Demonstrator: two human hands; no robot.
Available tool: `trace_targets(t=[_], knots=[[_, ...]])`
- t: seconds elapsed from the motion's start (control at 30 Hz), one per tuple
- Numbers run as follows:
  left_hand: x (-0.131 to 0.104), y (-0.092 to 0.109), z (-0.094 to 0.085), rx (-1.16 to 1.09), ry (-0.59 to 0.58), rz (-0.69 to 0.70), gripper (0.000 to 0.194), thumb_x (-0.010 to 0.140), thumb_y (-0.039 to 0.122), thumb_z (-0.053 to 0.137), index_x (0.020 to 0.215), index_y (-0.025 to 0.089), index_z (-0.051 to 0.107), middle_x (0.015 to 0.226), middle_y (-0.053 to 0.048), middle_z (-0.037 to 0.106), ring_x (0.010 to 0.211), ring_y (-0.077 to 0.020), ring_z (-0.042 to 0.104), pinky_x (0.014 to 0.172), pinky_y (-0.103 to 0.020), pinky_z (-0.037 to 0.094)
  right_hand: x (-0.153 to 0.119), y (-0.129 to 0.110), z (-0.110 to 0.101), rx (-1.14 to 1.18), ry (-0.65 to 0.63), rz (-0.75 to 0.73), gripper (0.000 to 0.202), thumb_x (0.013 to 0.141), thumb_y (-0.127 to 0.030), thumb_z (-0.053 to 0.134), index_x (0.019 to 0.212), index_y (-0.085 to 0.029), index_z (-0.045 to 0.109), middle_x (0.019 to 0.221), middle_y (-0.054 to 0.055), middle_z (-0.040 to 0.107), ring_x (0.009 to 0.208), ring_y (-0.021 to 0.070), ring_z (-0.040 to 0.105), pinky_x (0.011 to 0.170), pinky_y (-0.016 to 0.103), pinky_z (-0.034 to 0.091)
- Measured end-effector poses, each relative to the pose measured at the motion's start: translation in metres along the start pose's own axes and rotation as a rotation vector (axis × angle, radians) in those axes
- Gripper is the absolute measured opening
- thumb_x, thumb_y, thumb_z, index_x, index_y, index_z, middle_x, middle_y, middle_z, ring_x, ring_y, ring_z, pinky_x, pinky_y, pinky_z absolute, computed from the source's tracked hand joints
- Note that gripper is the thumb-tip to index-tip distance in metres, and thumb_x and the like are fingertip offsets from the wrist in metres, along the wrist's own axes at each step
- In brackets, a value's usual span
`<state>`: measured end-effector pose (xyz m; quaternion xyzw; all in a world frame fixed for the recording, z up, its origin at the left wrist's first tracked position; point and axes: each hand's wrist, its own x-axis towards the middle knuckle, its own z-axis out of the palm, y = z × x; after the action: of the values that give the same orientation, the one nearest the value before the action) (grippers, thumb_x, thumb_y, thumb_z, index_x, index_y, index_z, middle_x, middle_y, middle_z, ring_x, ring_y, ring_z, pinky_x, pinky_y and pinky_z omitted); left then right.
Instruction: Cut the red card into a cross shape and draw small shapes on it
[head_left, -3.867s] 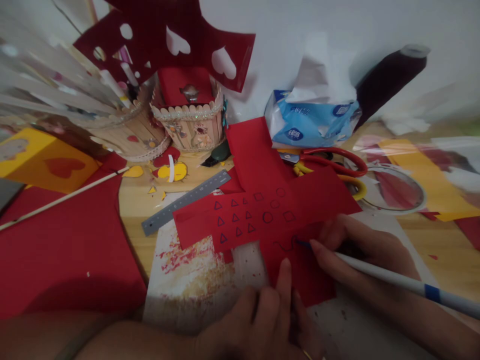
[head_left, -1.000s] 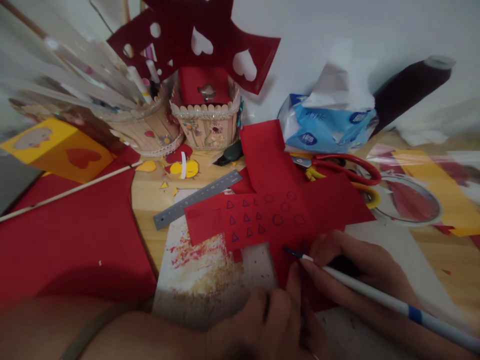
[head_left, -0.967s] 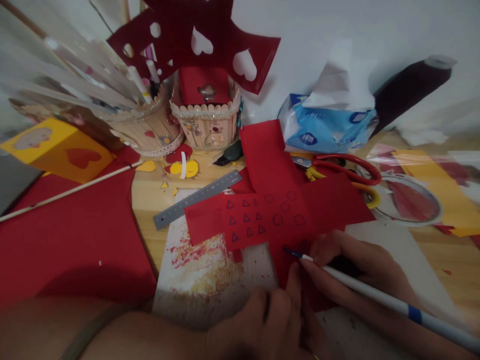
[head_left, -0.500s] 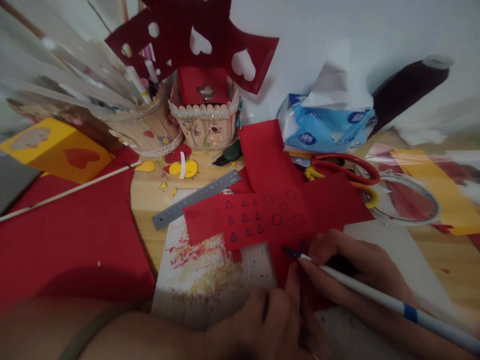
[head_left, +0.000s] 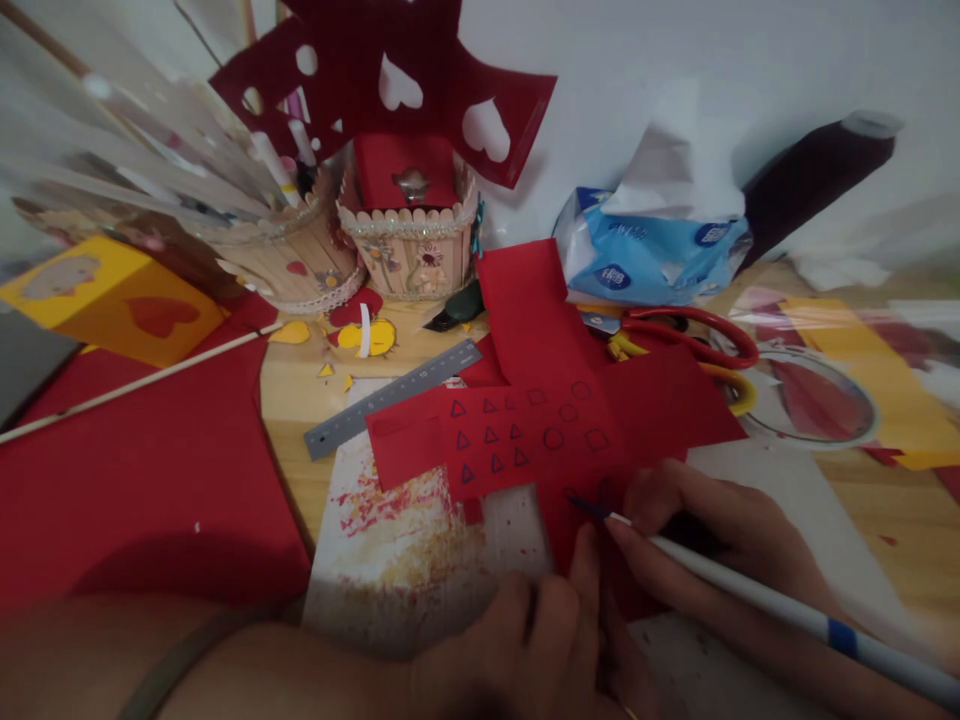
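Observation:
A red paper cut-out (head_left: pixel 532 310) with several flaps lies on a stained white sheet (head_left: pixel 397 570). Dark triangles, circles and squares are drawn across its middle. My right hand (head_left: pixel 712 540) grips a white pen (head_left: pixel 750 585) with a blue band, its dark tip on the lower flap, where a small curved line shows. My left hand (head_left: pixel 540 640) rests at the lower edge of the paper, fingers bent and one fingertip near the pen tip. Whether it pinches the paper is hidden.
A grey ruler (head_left: pixel 390 397), red-handled scissors (head_left: pixel 697 335) and a tape roll (head_left: pixel 817 400) surround the paper. Behind stand stick baskets (head_left: pixel 412 250), a blue tissue pack (head_left: pixel 652 250) and a dark bottle-like object (head_left: pixel 817 185). A yellow box (head_left: pixel 112 300) sits at left.
My right hand and the pen have shifted slightly right. A small curved line now shows at the pen tip on the lower flap. My left hand has barely moved.

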<state>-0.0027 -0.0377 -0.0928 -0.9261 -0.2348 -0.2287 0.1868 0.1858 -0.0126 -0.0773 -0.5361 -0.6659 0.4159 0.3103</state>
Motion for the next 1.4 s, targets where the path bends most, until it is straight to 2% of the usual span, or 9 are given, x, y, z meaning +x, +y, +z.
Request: trace_targets(t=[0.2,0.37,0.57,0.73,0.87,1.0,1.13,1.27,1.4], knots=[[-0.001,-0.001,0.003,0.009,0.001,0.004,0.01,0.087,0.027,0.067,0.082,0.019,0.064,0.092,-0.006,0.08,0.054,-0.0125,0.056,0.045,-0.025,0.037,-0.003,0.0,0.002,0.005,0.011,0.022,0.031,0.088,-0.036,0.068,0.068,-0.025,0.048,0.051,-0.007,0.054,0.041,0.0104,0.046,0.039,0.022,0.035],[0.0,-0.002,0.0,-0.003,-0.01,0.003,0.011,0.088,0.028,0.067,0.083,0.018,0.065,0.094,-0.006,0.08,0.055,-0.0124,0.056,0.046,-0.026,0.037,-0.003,0.002,0.001,-0.022,0.001,0.0,0.028,0.088,-0.032,0.066,0.069,-0.026,0.047,0.05,-0.006,0.051,0.042,0.0116,0.042,0.039,0.024,0.033],[-0.003,0.0,0.001,0.016,-0.029,0.003,0.01,0.089,0.024,0.066,0.081,0.018,0.064,0.096,-0.007,0.079,0.059,-0.0123,0.056,0.049,-0.026,0.036,-0.002,0.0,0.001,0.019,-0.005,0.016,0.031,0.087,-0.031,0.067,0.066,-0.026,0.045,0.05,-0.005,0.054,0.042,0.0114,0.044,0.038,0.024,0.034],[-0.001,-0.001,0.002,0.014,0.005,0.018,0.011,0.09,0.024,0.064,0.081,0.018,0.065,0.094,-0.007,0.08,0.056,-0.0124,0.055,0.046,-0.026,0.036,-0.004,0.001,0.002,-0.004,-0.003,-0.002,0.029,0.087,-0.03,0.065,0.066,-0.025,0.045,0.048,-0.006,0.052,0.041,0.0104,0.042,0.037,0.023,0.033],[0.003,-0.004,-0.001,0.016,0.003,-0.014,0.012,0.092,0.022,0.063,0.081,0.019,0.064,0.095,-0.007,0.079,0.054,-0.012,0.055,0.044,-0.026,0.038,-0.004,0.001,0.001,-0.034,0.036,-0.032,0.029,0.088,-0.026,0.061,0.066,-0.025,0.042,0.05,-0.007,0.049,0.042,0.0104,0.042,0.04,0.023,0.033],[0.001,-0.003,0.0,0.032,0.016,0.04,0.013,0.095,0.021,0.058,0.085,0.019,0.066,0.093,-0.004,0.08,0.055,-0.0117,0.057,0.045,-0.025,0.039,-0.004,0.0,0.0,-0.1,0.082,-0.072,0.029,0.088,-0.027,0.06,0.066,-0.024,0.041,0.051,-0.008,0.047,0.043,0.0099,0.041,0.041,0.022,0.033],[-0.004,0.004,0.007,0.026,0.064,-0.029,0.016,0.095,0.017,0.055,0.084,0.018,0.066,0.09,-0.005,0.08,0.056,-0.0133,0.057,0.047,-0.027,0.039,-0.004,-0.001,0.001,-0.078,0.056,-0.049,0.03,0.089,-0.029,0.061,0.065,-0.025,0.042,0.05,-0.007,0.047,0.043,0.0111,0.041,0.041,0.024,0.033],[-0.005,0.007,0.009,0.017,0.084,-0.042,0.016,0.094,0.017,0.055,0.081,0.018,0.065,0.091,-0.006,0.08,0.056,-0.0139,0.056,0.046,-0.029,0.038,-0.004,0.001,0.001,-0.016,0.005,-0.001,0.03,0.086,-0.028,0.066,0.067,-0.025,0.044,0.049,-0.007,0.05,0.041,0.0107,0.042,0.04,0.023,0.034],[-0.004,0.003,0.005,0.012,0.036,-0.008,0.015,0.095,0.017,0.055,0.086,0.018,0.067,0.093,-0.005,0.08,0.057,-0.0134,0.057,0.047,-0.027,0.039,-0.003,0.002,0.001,-0.034,0.033,-0.08,0.029,0.088,-0.023,0.06,0.066,-0.024,0.042,0.049,-0.007,0.051,0.041,0.0099,0.042,0.04,0.022,0.032]])
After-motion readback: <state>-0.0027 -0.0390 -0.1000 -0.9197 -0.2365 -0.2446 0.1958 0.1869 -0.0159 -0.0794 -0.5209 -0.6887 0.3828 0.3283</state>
